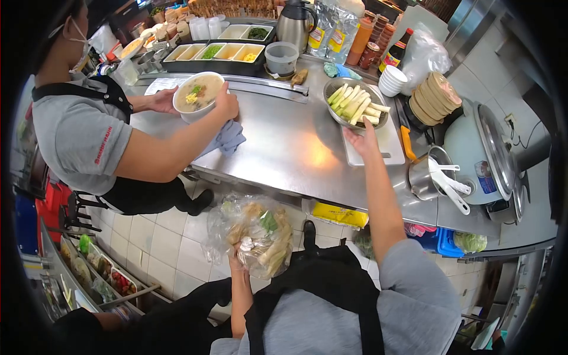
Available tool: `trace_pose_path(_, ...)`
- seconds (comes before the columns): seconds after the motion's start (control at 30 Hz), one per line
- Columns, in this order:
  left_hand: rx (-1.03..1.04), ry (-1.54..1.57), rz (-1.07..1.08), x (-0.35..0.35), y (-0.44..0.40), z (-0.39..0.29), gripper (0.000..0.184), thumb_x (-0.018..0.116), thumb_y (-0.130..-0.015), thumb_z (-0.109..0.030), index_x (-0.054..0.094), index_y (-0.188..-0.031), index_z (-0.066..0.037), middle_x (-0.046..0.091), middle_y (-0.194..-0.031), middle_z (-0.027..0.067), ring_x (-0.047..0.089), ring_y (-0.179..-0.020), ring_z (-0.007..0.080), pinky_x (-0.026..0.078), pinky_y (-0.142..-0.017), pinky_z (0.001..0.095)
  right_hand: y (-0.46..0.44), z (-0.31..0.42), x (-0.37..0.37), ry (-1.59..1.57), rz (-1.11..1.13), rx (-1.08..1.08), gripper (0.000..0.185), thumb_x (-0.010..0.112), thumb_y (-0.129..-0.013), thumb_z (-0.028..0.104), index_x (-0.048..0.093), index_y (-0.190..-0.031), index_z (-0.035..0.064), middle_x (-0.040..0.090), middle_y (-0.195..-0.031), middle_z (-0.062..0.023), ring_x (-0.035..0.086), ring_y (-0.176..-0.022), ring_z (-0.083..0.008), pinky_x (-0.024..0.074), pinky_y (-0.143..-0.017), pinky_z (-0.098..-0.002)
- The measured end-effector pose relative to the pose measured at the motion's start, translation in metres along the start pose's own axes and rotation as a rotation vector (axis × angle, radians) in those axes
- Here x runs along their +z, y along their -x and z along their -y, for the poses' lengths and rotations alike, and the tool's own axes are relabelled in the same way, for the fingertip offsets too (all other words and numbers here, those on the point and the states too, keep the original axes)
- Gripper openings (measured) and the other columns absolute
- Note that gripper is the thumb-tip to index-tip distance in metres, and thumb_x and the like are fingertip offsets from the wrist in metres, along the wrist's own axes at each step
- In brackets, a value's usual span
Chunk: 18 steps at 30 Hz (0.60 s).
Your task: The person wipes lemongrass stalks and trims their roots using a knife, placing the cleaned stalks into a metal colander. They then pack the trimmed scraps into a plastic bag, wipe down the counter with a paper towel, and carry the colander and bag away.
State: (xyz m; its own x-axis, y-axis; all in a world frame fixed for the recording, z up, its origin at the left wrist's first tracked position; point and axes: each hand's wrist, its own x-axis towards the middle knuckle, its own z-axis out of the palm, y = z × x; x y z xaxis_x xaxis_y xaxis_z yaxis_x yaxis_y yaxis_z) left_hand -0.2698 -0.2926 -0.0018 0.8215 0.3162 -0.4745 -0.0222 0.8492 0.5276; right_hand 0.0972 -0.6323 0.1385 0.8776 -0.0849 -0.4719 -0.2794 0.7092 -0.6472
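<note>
My left hand point(238, 260) is closed on a clear plastic bag point(260, 234) of pale and green produce, held low in front of the counter. My right hand point(363, 139) is at the near rim of a metal bowl point(334, 89) filled with cut pale-green stalks point(355, 105). The thumb lies at the rim and the other fingers are partly under the bowl, which is over a white cutting board point(387, 139).
A co-worker point(89, 124) at the left holds a bowl of soup point(198, 97) above the steel counter point(278, 142). Right of the board lie an orange-handled knife point(407, 142) and a metal pot point(423, 177), near a large cooker point(479, 148). Open drawers point(100, 266) stand lower left.
</note>
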Motion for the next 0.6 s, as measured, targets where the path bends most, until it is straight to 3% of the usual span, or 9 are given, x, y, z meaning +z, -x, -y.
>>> trace_pose_path(0.03,0.001,-0.002,0.007,-0.002,-0.001,0.001,0.055,0.062,-0.072,-0.024,0.047,-0.12,-0.002,0.057,-0.107,0.0142,0.059,-0.094,0.0295,0.05,-0.081,0.0417,-0.008,0.006,-0.004,0.007,0.122,-0.026,0.047,0.052,-0.085,0.014,0.033,-0.119,-0.0103,0.046,-0.108,-0.0266,0.055,-0.092,-0.0376,0.0538,-0.075,-0.0424)
trace_pose_path(0.07,-0.004,-0.007,-0.005,-0.003,-0.001,0.001,0.054,0.062,-0.073,-0.023,0.047,-0.12,-0.002,0.058,-0.106,0.0142,0.059,-0.093,0.0294,0.05,-0.081,0.0418,-0.014,0.007,-0.009,0.003,0.124,-0.03,0.047,0.052,-0.085,0.014,0.033,-0.119,-0.0103,0.046,-0.108,-0.0266,0.055,-0.092,-0.0376,0.0538,-0.075,-0.0424)
trace_pose_path(0.17,-0.004,0.021,-0.021,-0.009,-0.001,0.0,0.051,0.061,-0.074,-0.022,0.048,-0.119,-0.003,0.058,-0.104,0.014,0.059,-0.093,0.0291,0.05,-0.081,0.042,0.013,0.002,-0.003,0.175,0.037,-0.087,0.044,0.034,-0.074,-0.005,0.032,-0.117,-0.0121,0.045,-0.111,-0.0269,0.055,-0.093,-0.0396,0.0543,-0.076,-0.0439)
trace_pose_path(0.33,0.01,0.049,-0.016,0.013,0.007,-0.011,0.043,0.06,-0.076,-0.021,0.05,-0.115,-0.004,0.059,-0.099,0.0136,0.06,-0.089,0.0288,0.05,-0.08,0.043,0.079,-0.041,-0.007,0.293,0.094,0.097,0.032,0.039,-0.079,0.003,0.042,-0.107,-0.0124,0.054,-0.1,-0.0256,0.06,-0.086,-0.0376,0.0559,-0.071,-0.0432)
trace_pose_path(0.47,0.047,-0.031,-0.043,0.028,0.009,-0.019,0.038,0.059,-0.077,-0.024,0.053,-0.108,-0.003,0.06,-0.094,0.0135,0.061,-0.083,0.0286,0.052,-0.074,0.0418,0.099,-0.088,0.017,0.281,0.206,0.224,0.037,0.041,-0.08,0.004,0.036,-0.113,-0.0106,0.053,-0.102,-0.0278,0.061,-0.085,-0.0385,0.0556,-0.071,-0.0448)
trace_pose_path(0.53,-0.013,-0.013,-0.033,0.026,0.006,-0.02,0.036,0.057,-0.078,-0.026,0.055,-0.104,-0.001,0.06,-0.093,0.0132,0.06,-0.082,0.028,0.052,-0.072,0.0404,0.11,-0.104,0.031,0.342,0.236,0.175,0.041,0.044,-0.079,0.004,0.034,-0.117,-0.0081,0.053,-0.103,-0.0275,0.061,-0.083,-0.0373,0.0551,-0.072,-0.0418)
trace_pose_path(0.6,0.02,-0.025,-0.021,0.03,0.007,-0.019,0.036,0.056,-0.078,-0.026,0.055,-0.103,-0.001,0.06,-0.093,0.013,0.06,-0.082,0.0279,0.052,-0.072,0.0403,0.129,-0.092,0.035,0.403,0.274,0.232,0.038,0.047,-0.08,0.007,0.039,-0.115,-0.0066,0.054,-0.106,-0.0246,0.061,-0.082,-0.0339,0.0548,-0.071,-0.0388)
